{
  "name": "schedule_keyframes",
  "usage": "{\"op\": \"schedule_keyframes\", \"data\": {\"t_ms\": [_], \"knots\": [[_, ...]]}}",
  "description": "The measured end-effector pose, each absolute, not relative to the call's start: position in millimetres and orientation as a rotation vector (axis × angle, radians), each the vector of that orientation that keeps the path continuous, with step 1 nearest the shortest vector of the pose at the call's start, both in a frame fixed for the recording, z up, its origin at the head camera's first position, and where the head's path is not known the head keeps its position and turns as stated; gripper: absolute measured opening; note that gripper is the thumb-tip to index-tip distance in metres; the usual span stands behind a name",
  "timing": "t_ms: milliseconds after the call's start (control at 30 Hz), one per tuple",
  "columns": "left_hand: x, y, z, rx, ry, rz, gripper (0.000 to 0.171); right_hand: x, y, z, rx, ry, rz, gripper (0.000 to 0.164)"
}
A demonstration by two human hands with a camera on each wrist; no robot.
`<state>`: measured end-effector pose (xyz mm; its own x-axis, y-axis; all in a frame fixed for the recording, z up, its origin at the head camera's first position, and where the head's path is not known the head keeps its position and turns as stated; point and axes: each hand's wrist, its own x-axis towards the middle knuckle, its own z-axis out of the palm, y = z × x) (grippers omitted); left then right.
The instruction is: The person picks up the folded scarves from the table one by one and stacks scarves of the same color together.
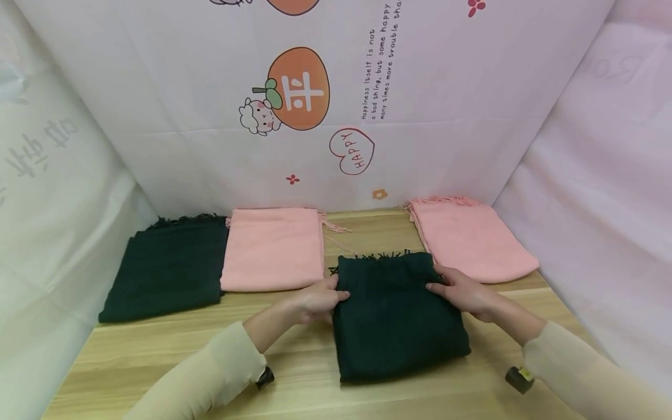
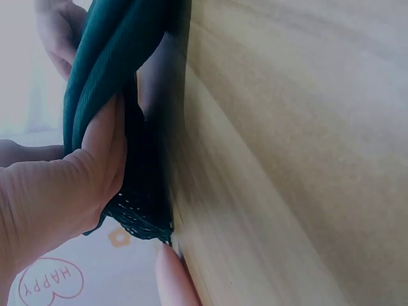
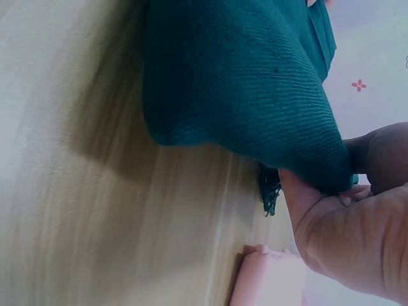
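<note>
A folded dark green scarf [image 1: 396, 321] with a short fringe along its far edge is held between both hands at the middle right of the table. My left hand [image 1: 317, 300] grips its left side, thumb on top and fingers underneath. On the right side, my right hand [image 1: 464, 291] pinches the edge in the same way. In the left wrist view the scarf [image 2: 118, 57] is lifted off the wood where the fingers go under it. The right wrist view shows the scarf [image 3: 236, 83] drooping from the hand, a shadow below it.
Another folded dark green scarf [image 1: 168, 268] lies at the left. Beside it is a folded pink scarf [image 1: 273, 251], its fringe to the right. A second pink scarf [image 1: 467, 239] lies at the back right. White printed cloth walls [image 1: 420, 105] enclose the wooden table [image 1: 294, 379].
</note>
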<state>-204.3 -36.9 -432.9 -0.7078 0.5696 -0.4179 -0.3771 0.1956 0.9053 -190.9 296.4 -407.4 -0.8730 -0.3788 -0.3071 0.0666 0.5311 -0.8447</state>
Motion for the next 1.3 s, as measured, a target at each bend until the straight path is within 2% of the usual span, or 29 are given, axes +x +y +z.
{"op": "schedule_keyframes", "data": {"t_ms": [233, 633, 767, 1067, 1300], "knots": [[-197, -39, -435, 0.213, 1.712, 1.583, 0.066, -183, 299, -407, -0.177, 2.334, -1.240, 0.076], [-187, -42, -438, 0.211, 1.723, 1.510, 0.069, -169, 305, -410, -0.170, 2.185, -1.330, 0.071], [-188, -45, -437, 0.207, 1.727, 1.472, 0.060, -170, 309, -413, -0.135, 2.079, -1.388, 0.071], [-190, -51, -436, 0.221, 1.830, 1.282, 0.054, -178, 324, -429, -0.139, 2.169, -1.195, 0.056], [-193, -53, -432, 0.326, 2.050, 1.086, 0.032, -183, 327, -436, -0.169, 2.182, -1.113, 0.044]]}}
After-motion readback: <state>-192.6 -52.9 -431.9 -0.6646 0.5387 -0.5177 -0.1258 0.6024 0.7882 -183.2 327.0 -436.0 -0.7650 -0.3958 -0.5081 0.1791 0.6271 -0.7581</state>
